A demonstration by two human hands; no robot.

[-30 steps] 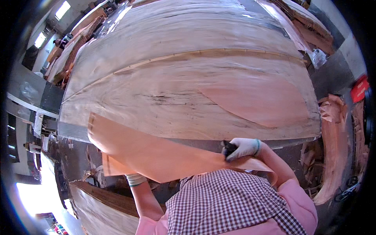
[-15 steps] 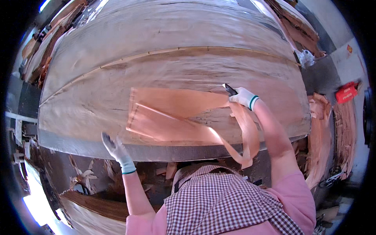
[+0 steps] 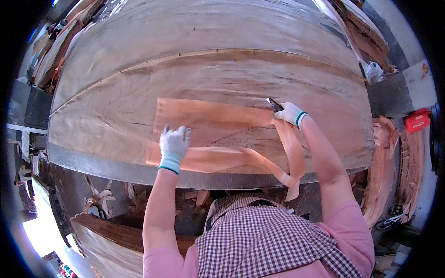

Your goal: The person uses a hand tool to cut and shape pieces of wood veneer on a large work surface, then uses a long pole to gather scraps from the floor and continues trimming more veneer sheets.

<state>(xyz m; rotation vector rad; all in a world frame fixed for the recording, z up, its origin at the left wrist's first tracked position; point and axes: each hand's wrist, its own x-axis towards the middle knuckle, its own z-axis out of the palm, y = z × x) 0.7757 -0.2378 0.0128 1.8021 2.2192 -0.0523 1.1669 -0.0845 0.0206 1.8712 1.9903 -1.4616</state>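
Note:
A thin orange-brown sheet of wood veneer (image 3: 204,111) lies on the wide work surface, a long opening running through it toward the right. From its right side, a narrow veneer strip (image 3: 291,148) curls down over the front edge. My right hand (image 3: 291,114), in a white glove with a green cuff, is closed around a black-handled knife (image 3: 275,104) at the sheet's right end, beside the top of the strip. My left hand (image 3: 175,143), gloved alike, is over the sheet's left part with fingers apart and partly bent. Whether it touches the veneer, I cannot tell.
The table (image 3: 116,164) has a dark front edge close to my checked apron. A thin, segmented line (image 3: 181,54) crosses the surface beyond the sheet. Stacked veneer (image 3: 382,162) stands to the right, near a red bag (image 3: 417,120). Scraps (image 3: 99,199) lie below the front edge.
My left hand has moved right and up from near the table's front edge to over the veneer's left part. The sheet's raised fold there looks flatter. My right hand keeps the knife.

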